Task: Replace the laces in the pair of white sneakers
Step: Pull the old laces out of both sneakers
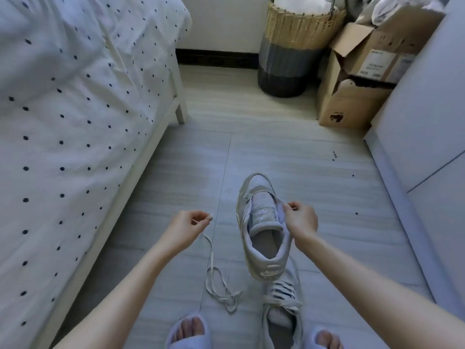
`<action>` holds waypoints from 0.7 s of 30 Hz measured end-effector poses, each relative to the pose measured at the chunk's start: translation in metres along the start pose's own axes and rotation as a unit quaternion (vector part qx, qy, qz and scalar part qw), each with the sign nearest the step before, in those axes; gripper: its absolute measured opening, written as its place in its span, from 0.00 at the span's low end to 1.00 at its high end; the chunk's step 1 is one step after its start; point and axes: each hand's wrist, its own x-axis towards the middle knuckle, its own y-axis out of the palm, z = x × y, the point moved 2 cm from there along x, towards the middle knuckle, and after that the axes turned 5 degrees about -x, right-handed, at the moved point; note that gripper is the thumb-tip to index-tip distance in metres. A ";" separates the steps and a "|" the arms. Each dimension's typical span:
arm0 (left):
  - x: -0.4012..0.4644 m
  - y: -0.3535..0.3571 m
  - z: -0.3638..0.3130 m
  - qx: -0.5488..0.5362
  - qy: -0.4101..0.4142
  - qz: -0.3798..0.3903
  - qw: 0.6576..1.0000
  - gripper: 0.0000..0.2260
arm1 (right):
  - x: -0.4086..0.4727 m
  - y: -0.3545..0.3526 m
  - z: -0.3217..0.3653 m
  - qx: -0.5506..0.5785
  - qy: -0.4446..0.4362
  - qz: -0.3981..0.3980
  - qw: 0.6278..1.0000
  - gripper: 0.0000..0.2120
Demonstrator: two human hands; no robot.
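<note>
My right hand [300, 220] grips the right eyelet flap of a white sneaker [261, 222] and holds it up off the floor, toe pointing away. No lace shows in this shoe. My left hand [188, 224] pinches one end of a loose white lace [219, 280], which hangs down and lies coiled on the floor between my feet. The second white sneaker [283, 308] stands on the floor below the lifted one, laced.
A bed [75, 122] with a white dotted cover fills the left side. A woven basket [294, 46] and cardboard boxes [352, 79] stand at the back right. A white cabinet [427, 122] runs along the right. My slippered feet [188, 333] are at the bottom edge.
</note>
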 end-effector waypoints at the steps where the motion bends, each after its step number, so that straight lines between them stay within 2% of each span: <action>1: 0.007 0.012 0.022 0.006 -0.015 0.006 1.000 0.10 | 0.011 0.014 -0.011 -0.002 0.015 0.002 1.000 0.10; 4: 0.024 0.056 0.085 0.037 -0.039 0.033 0.998 0.13 | 0.044 0.053 -0.038 -0.013 0.046 0.010 0.999 0.10; 6: 0.023 0.092 0.122 0.084 -0.032 0.077 0.993 0.16 | 0.065 0.077 -0.050 -0.026 0.048 0.018 0.998 0.09; 10: -0.001 0.149 0.167 0.163 0.048 0.171 0.970 0.26 | 0.096 0.114 -0.069 0.005 0.079 0.023 0.997 0.08; 12: -0.011 0.166 0.180 0.221 0.117 0.184 0.951 0.30 | 0.107 0.128 -0.078 0.050 0.116 0.033 0.991 0.09; 14: -0.011 0.171 0.191 0.254 0.149 0.167 0.941 0.33 | 0.114 0.137 -0.082 0.080 0.124 0.048 0.988 0.11; 16: -0.005 0.168 0.195 0.271 0.147 0.167 0.936 0.30 | 0.117 0.140 -0.080 0.086 0.100 0.073 0.989 0.09; 18: 0.004 0.162 0.203 0.296 0.129 0.148 0.935 0.22 | 0.112 0.140 -0.077 0.109 0.073 0.090 0.987 0.06; 21: 0.022 0.147 0.203 0.293 0.071 0.123 0.945 0.21 | 0.095 0.136 -0.084 0.089 0.043 0.113 0.989 0.10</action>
